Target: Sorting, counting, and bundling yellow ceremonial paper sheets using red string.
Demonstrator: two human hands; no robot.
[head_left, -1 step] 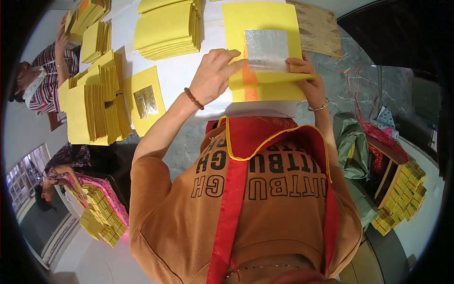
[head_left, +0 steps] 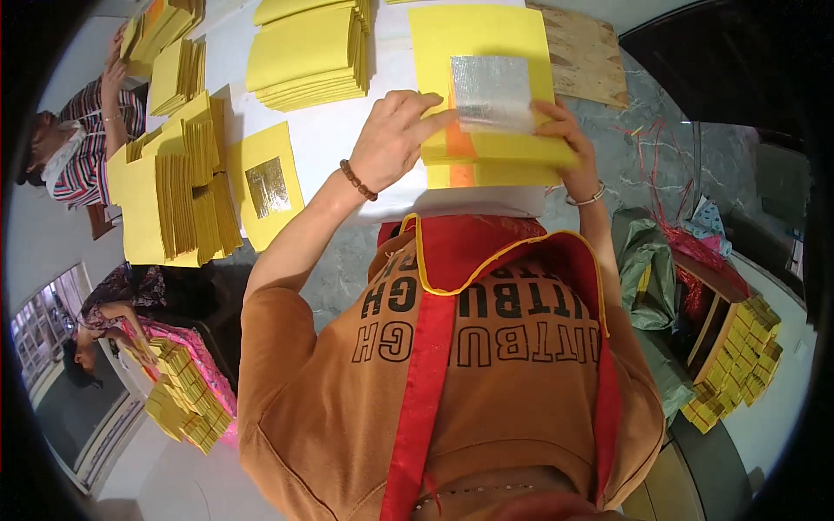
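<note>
A large yellow paper sheet point(head_left: 486, 30) lies before me, with a silver foil square point(head_left: 491, 91) and an orange strip point(head_left: 460, 146) beside the foil. Its near part is raised as a flap, blurred at the right end. My left hand point(head_left: 395, 135), in a bead bracelet, rests at the sheet's left side with fingers stretched toward the orange strip. At the right edge my right hand point(head_left: 573, 148) has the flap between thumb and fingers; the thumb is mostly hidden. Left of my forearm lies another yellow sheet point(head_left: 282, 152) with a foil square.
Folded yellow stacks point(head_left: 304, 56) stand on the white table point(head_left: 326, 135), and more stacks point(head_left: 169, 204) at its left end. A person in a striped top point(head_left: 78, 148) handles yellow paper there. Yellow bundles point(head_left: 738, 356) and a green plastic sack point(head_left: 647, 269) are at right.
My right hand's fingers have shifted slightly right and the flap has dropped a little toward me. My left hand stays in place.
</note>
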